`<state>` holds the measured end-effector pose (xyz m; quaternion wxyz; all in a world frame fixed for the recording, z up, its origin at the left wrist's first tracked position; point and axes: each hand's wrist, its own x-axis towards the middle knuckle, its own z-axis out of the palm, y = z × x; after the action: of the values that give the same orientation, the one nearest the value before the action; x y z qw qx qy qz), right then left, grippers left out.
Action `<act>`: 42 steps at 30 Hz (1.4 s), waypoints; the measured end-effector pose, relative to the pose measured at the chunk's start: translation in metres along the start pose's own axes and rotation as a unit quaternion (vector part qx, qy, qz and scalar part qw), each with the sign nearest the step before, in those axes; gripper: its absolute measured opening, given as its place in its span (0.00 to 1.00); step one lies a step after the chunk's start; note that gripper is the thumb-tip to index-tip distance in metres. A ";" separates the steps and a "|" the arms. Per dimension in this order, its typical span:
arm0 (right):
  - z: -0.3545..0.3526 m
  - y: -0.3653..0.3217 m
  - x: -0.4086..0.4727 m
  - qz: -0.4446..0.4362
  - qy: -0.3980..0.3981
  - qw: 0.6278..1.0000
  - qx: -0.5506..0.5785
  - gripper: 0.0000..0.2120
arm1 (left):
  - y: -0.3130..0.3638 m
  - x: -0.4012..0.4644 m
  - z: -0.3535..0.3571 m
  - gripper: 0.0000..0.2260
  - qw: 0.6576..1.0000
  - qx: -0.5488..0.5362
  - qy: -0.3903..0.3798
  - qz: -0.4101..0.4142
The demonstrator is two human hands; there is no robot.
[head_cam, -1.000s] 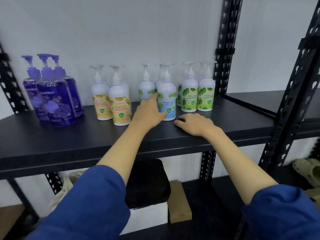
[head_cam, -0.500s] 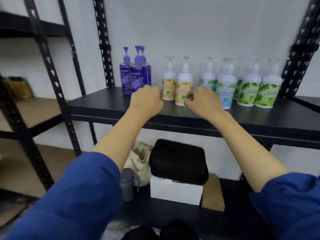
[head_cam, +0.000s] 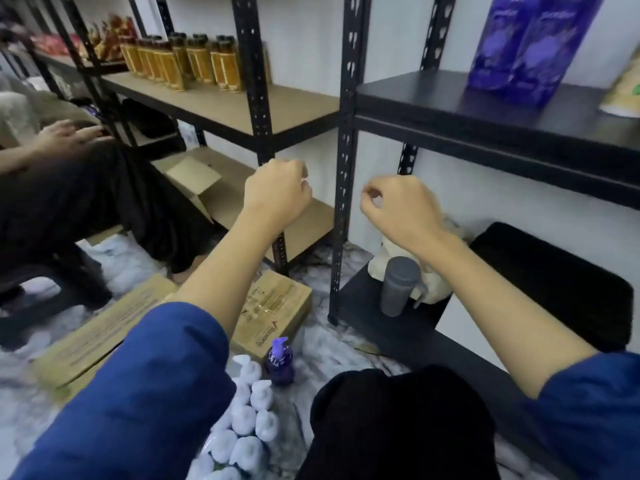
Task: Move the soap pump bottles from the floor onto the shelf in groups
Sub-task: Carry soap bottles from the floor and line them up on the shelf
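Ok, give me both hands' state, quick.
Left hand: fingers curled, holding nothing.
Right hand: fingers curled, holding nothing.

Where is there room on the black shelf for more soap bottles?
The black shelf is bare from its left post to the purple bottles, and along the front edge. Its right end is crowded: a pale bottle stands beside the purple ones. More bottles wait on the floor.
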<state>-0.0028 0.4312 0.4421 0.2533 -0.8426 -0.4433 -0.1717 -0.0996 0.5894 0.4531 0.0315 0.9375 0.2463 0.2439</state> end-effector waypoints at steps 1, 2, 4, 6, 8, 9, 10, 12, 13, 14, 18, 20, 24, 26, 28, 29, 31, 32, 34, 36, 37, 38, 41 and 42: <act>0.020 -0.005 0.000 -0.011 -0.017 1.000 0.010 0.13 | -0.018 -0.009 0.012 0.13 1.000 -0.003 -0.005 -0.020; 0.041 -0.010 -0.001 -0.022 -0.034 0.999 0.021 0.13 | -0.035 -0.017 0.026 0.13 0.999 -0.007 -0.010 -0.042; 0.082 -0.016 -0.005 -0.041 -0.069 0.996 0.044 0.13 | -0.065 -0.039 0.056 0.13 0.996 -0.021 -0.025 -0.087; 0.125 -0.018 -0.012 -0.058 -0.115 0.990 0.062 0.13 | -0.089 -0.065 0.090 0.12 0.989 -0.032 -0.059 -0.133; 0.171 -0.015 -0.024 -0.071 -0.177 0.980 0.062 0.13 | -0.106 -0.094 0.127 0.13 0.975 -0.039 -0.118 -0.184; 0.194 -0.012 -0.031 -0.074 -0.210 0.973 0.056 0.13 | -0.112 -0.110 0.147 0.13 0.964 -0.049 -0.154 -0.213; 0.217 -0.008 -0.039 -0.074 -0.247 0.965 0.046 0.13 | -0.116 -0.127 0.166 0.14 0.949 -0.062 -0.191 -0.244; 0.259 0.003 -0.055 -0.064 -0.326 0.942 0.033 0.13 | -0.120 -0.163 0.203 0.15 0.910 -0.082 -0.266 -0.308; 0.280 0.010 -0.064 -0.050 -0.368 0.928 0.035 0.14 | -0.119 -0.181 0.219 0.15 0.890 -0.086 -0.299 -0.332; 0.298 0.016 -0.074 -0.030 -0.407 0.912 0.043 0.17 | -0.118 -0.197 0.234 0.16 0.872 -0.084 -0.326 -0.354; 0.363 0.039 -0.116 0.059 -0.511 0.852 0.099 0.29 | -0.115 -0.243 0.278 0.19 0.832 -0.084 -0.330 -0.438; 0.389 0.044 -0.131 0.093 -0.540 0.824 0.145 0.35 | -0.113 -0.256 0.295 0.20 0.825 -0.099 -0.305 -0.465; 0.433 0.040 -0.149 0.112 -0.554 0.798 0.211 0.45 | -0.112 -0.269 0.320 0.19 0.809 -0.124 -0.251 -0.517; 0.444 0.033 -0.150 0.113 -0.547 0.794 0.238 0.48 | -0.113 -0.271 0.323 0.13 0.808 -0.136 -0.201 -0.536; 0.457 0.032 -0.148 0.114 -0.543 0.789 0.264 0.50 | -0.112 -0.269 0.326 0.08 0.813 -0.148 -0.167 -0.537; 0.463 0.033 -0.148 0.108 -0.541 0.788 0.274 0.51 | -0.110 -0.267 0.328 0.06 0.818 -0.164 -0.155 -0.529; 0.468 0.036 -0.149 0.087 -0.536 0.791 0.284 0.49 | -0.104 -0.263 0.332 0.05 0.822 -0.205 -0.159 -0.507; 0.470 0.037 -0.150 0.075 -0.528 0.796 0.287 0.47 | -0.101 -0.262 0.334 0.05 0.820 -0.223 -0.168 -0.500; 0.471 0.038 -0.151 0.069 -0.504 0.804 0.308 0.41 | -0.098 -0.259 0.341 0.08 0.812 -0.259 -0.154 -0.500; 0.470 0.039 -0.152 0.086 -0.478 0.811 0.327 0.38 | -0.099 -0.256 0.346 0.13 0.815 -0.267 -0.120 -0.500; 0.468 0.040 -0.152 0.096 -0.466 0.815 0.331 0.37 | -0.101 -0.254 0.347 0.14 0.826 -0.253 -0.111 -0.491; 0.468 0.043 -0.152 0.108 -0.453 0.821 0.330 0.36 | -0.102 -0.251 0.348 0.15 0.836 -0.239 -0.106 -0.481; 0.467 0.059 -0.152 0.148 -0.423 0.838 0.311 0.37 | -0.101 -0.242 0.357 0.09 0.848 -0.251 -0.090 -0.458; 0.466 0.067 -0.152 0.162 -0.412 0.843 0.306 0.38 | -0.099 -0.241 0.363 0.04 0.848 -0.261 -0.080 -0.455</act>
<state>0.0002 0.5682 -0.0331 0.3161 -0.7755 -0.3937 0.3791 -0.1551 0.5832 0.0102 0.4018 0.6941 0.5689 0.1820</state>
